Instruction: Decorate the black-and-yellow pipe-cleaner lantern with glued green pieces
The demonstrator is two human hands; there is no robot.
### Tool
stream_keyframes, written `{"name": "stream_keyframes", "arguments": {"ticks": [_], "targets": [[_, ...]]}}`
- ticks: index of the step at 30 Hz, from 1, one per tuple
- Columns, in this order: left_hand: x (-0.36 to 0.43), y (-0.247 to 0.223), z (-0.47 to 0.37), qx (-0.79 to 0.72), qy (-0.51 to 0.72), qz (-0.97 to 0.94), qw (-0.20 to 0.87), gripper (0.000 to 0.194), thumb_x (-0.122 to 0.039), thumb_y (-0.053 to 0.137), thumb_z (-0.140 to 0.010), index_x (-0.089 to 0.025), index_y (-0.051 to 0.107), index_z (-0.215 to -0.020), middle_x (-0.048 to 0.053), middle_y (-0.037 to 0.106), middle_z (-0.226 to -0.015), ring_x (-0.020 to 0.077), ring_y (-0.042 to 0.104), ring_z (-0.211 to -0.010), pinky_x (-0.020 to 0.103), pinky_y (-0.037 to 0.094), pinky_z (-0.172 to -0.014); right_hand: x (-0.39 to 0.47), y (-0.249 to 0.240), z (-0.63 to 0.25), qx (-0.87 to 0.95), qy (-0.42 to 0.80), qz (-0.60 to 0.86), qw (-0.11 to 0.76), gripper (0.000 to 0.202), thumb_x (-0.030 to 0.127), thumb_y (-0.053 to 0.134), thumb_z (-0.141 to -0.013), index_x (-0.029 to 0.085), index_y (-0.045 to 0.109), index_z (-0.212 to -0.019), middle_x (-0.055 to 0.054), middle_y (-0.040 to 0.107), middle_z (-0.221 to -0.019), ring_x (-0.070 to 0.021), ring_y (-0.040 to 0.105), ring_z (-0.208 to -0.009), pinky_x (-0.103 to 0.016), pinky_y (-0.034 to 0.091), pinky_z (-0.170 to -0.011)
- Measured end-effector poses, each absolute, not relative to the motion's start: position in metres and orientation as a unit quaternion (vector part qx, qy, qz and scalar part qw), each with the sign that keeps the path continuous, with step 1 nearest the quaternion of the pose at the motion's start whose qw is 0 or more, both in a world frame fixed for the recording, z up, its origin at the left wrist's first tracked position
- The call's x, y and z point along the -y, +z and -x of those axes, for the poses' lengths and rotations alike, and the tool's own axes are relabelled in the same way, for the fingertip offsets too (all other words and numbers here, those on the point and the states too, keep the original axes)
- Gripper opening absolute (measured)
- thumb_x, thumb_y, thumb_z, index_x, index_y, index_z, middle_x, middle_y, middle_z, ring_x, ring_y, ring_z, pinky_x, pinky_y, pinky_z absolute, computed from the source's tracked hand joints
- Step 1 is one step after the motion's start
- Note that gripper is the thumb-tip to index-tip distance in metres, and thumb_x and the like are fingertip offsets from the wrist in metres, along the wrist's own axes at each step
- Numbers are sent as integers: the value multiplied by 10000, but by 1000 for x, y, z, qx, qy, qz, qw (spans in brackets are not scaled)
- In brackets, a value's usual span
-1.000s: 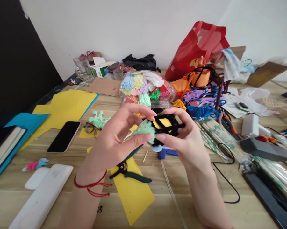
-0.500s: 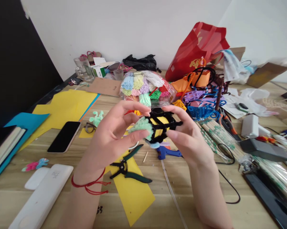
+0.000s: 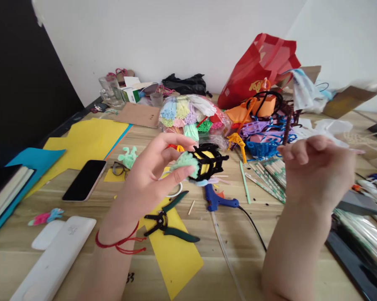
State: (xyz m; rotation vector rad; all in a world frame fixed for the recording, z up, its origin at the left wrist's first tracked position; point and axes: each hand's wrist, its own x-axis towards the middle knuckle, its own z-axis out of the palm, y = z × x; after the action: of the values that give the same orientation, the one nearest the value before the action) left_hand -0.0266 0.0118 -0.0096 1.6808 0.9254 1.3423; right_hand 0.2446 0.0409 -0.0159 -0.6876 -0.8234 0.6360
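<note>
A: What is the left hand (image 3: 153, 175) doing?

B: It grips a small lantern-shaped craft piece of black fuzzy stems with yellow panels and a pale green fuzzy top (image 3: 203, 164), the thumb on the near side and a fingertip at the upper edge

A: And where is that piece exactly?

B: Up in the air over the wood-grain table (image 3: 254, 259), lying on its side, with its green end towards the palm and its black end pointing right; a pale blue bit (image 3: 201, 182) shows along its underside

A: The right hand (image 3: 320, 167)?

B: Raised well apart from the piece, off to the right, fingers bent inward; it is blurred, so I cannot tell whether anything is pinched there

A: What lies below the lantern shape?

B: A blue glue gun (image 3: 212, 200) with a black cord, and to its left a cutter with dark green handles (image 3: 182, 234), partly resting on a yellow paper sheet (image 3: 183, 267)

A: Anything further off?

B: A black-screened phone (image 3: 84, 179) on the left, a clear plastic bag of pastel fuzzy bundles (image 3: 182, 108) behind the hands, and a red carrier bag (image 3: 257, 69) by the wall
</note>
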Motion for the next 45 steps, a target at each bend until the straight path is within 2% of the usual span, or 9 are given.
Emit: {"name": "stream_keyframes", "arguments": {"ticks": [3, 6, 9, 12, 15, 23, 29, 40, 45], "targets": [[-11, -9, 26, -344, 538, -649, 414, 218, -175, 726, -858, -230, 641, -1051, 31, 641, -1102, 122, 597, -833, 243, 524, -707, -37, -21, -233, 464, 289, 385, 744, 283, 309, 658, -907, 201, 655, -644, 51, 498, -500, -102, 526, -473, -285, 526, -614], [-10, -9, 24, -323, 552, -630, 441, 220, -171, 732, -851, -240, 650, -1043, 23, 629, -1058, 105, 555, -757, 228, 493, -621, -31, -26, -219, 535, 294, 426, 667, 120, 295, 790, -818, 223, 759, -727, 6, 706, -665, -133, 668, -639, -286, 563, -679], [-9, -8, 21, -322, 554, -621, 452, 214, -147, 724, -851, -243, 655, -1029, 20, 623, -1035, 103, 553, -754, 220, 469, -588, -26, -28, -208, 563, 324, 417, 635, 91, 231, 856, -743, 262, 786, -792, 4, 778, -812, -161, 727, -780, -294, 592, -739], [-8, -8, 20, -318, 554, -623, 452, 210, -150, 716, -858, -247, 654, -1034, 19, 621, -1041, 102, 555, -757, 217, 455, -566, -23, -28, -201, 540, 366, 425, 628, 61, 311, 776, -848, 283, 777, -902, 8, 776, -817, -158, 736, -783, -293, 595, -735], [-8, -9, 20, -309, 556, -632, 441, 232, -160, 728, -851, -255, 648, -1048, 15, 625, -1048, 120, 583, -824, 222, 483, -608, -20, -25, -198, 539, 395, 415, 618, 211, 445, 645, -940, 265, 739, -1001, -4, 756, -830, -152, 726, -816, -292, 586, -790], [-9, -15, 15, -299, 561, -661, 398, 297, -164, 742, -856, -276, 634, -1108, 7, 641, -1098, 152, 625, -975, 286, 545, -851, -12, -26, -178, 532, 498, 380, 570, 613, 337, 899, -683, 343, 556, -1192, 25, 732, -947, -184, 737, -833, -293, 633, -678], [-13, -21, 12, -276, 570, -669, 389, 340, -155, 741, -860, -286, 630, -1154, 8, 636, -1141, 157, 651, -1008, 305, 561, -900, -16, -27, -169, 491, 550, 384, 555, 789, 198, 963, -526, 341, 593, -1208, 12, 724, -1065, -201, 736, -887, -339, 661, -782], [-14, -18, 19, -227, 545, -678, 438, 431, -174, 779, -817, -332, 605, -1178, -4, 627, -1189, 179, 677, -987, 306, 580, -900, -13, -24, -171, 475, 574, 373, 553, 688, 226, 928, -605, 340, 643, -1220, 22, 756, -1065, -182, 744, -832, -306, 668, -716], [-12, -16, 21, -267, 519, -707, 400, 435, -159, 741, -846, -306, 591, -1228, 28, 608, -1268, 219, 622, -1191, 372, 525, -1049, -13, -24, -171, 494, 561, 377, 547, 692, 216, 932, -600, 341, 647, -1218, 21, 757, -1051, -186, 742, -814, -307, 666, -676]]}}
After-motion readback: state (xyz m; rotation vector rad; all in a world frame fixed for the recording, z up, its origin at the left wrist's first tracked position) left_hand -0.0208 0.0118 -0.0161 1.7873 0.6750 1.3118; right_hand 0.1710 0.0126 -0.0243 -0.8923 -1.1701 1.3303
